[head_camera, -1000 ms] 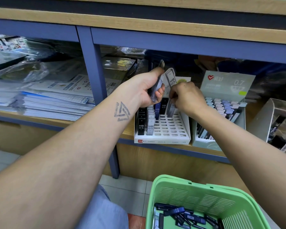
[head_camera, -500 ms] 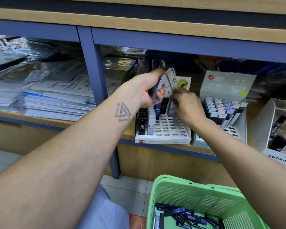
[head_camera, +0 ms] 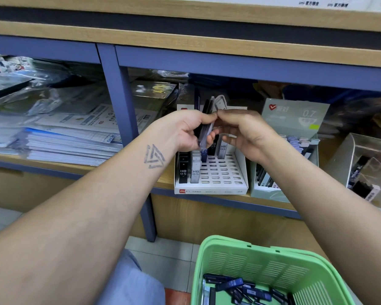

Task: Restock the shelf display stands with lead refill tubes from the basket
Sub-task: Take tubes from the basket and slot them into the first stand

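My left hand (head_camera: 183,132) grips a bundle of lead refill tubes (head_camera: 207,122), dark and clear ones, held upright in front of the shelf. My right hand (head_camera: 249,135) meets it from the right, thumb and forefinger pinching the top of a clear tube (head_camera: 220,104) in the bundle. Just below stands the white slotted display stand (head_camera: 211,191). Its left columns hold HB 0.5 tubes (head_camera: 189,172), and more tubes (head_camera: 223,148) stand in its back row. The green basket (head_camera: 229,241) at the bottom right holds several dark blue tubes (head_camera: 229,283).
A grey-green 0.7 display stand (head_camera: 295,119) with tubes sits right of the white one, then a clear plastic box (head_camera: 361,164). Stacked paper packs (head_camera: 70,146) fill the left shelf bay beyond a blue upright post (head_camera: 119,106). Tiled floor lies below.
My right hand set a tube into the stand's back row, then rose to the bundle in my left hand. The left hand dropped slightly, still gripping the bundle.
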`<state>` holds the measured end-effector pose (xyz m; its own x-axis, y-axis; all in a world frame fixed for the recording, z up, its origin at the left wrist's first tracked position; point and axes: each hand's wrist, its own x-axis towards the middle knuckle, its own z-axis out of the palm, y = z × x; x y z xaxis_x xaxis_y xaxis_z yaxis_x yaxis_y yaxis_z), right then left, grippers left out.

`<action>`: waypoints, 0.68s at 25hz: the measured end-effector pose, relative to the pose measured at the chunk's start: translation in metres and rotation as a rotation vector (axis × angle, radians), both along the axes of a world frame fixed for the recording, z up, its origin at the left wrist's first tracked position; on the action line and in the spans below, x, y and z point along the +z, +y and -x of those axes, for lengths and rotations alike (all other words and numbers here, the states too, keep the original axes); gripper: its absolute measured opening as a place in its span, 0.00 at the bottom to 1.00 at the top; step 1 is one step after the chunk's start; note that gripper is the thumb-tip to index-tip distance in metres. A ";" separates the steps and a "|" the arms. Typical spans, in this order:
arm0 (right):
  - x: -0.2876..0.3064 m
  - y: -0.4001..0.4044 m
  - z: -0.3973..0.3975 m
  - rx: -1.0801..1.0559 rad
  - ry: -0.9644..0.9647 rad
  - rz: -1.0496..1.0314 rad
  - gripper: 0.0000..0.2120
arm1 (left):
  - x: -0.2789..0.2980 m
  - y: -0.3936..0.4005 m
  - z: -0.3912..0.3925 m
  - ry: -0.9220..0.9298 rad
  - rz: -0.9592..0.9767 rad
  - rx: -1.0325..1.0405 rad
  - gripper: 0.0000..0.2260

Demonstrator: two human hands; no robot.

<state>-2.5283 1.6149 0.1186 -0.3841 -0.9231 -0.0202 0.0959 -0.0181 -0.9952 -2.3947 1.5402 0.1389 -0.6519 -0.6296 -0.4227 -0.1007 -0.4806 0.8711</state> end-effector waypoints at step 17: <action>0.023 0.002 0.023 -0.123 0.580 -0.059 0.06 | 0.000 0.001 0.000 -0.134 0.021 0.112 0.13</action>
<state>-2.5508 1.6174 0.1415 -0.4517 -0.8747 0.1755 -0.4635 0.0620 -0.8840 -2.3944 1.5412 0.1392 -0.5159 -0.7048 -0.4869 -0.1637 -0.4768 0.8637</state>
